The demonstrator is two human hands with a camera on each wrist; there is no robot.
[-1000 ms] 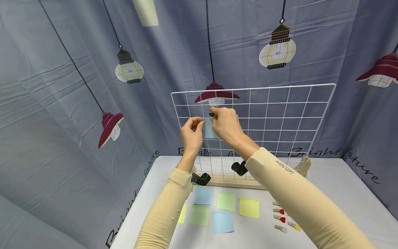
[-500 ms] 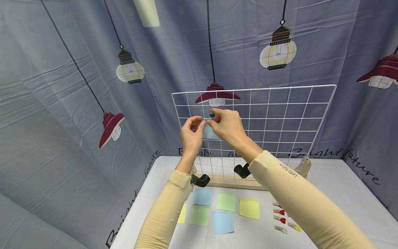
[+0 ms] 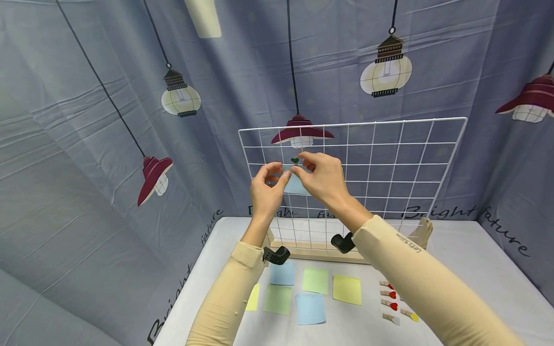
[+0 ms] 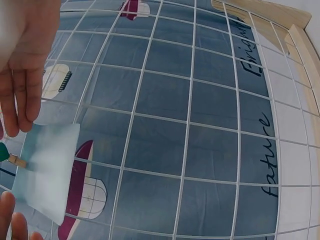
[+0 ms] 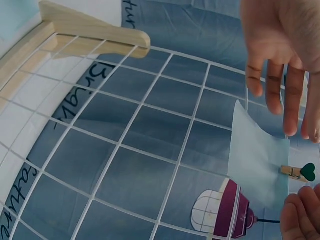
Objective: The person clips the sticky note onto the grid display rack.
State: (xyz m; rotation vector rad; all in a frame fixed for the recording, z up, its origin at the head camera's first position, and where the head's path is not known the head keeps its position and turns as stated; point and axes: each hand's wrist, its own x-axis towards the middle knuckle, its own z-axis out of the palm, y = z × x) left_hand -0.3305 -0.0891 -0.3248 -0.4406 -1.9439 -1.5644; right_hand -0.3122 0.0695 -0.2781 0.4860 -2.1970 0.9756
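From the head view the right hand covers most of the blue note; the peg is too small to read (only its green heart shows); the left wrist frame cuts off the peg's head; small pegs lie blurred.

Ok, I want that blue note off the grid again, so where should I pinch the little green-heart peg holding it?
Probably the green-heart peg's free heart end above the blue note, pinched front and back from the open front side. Its clamping end is on the note and the wire grid.
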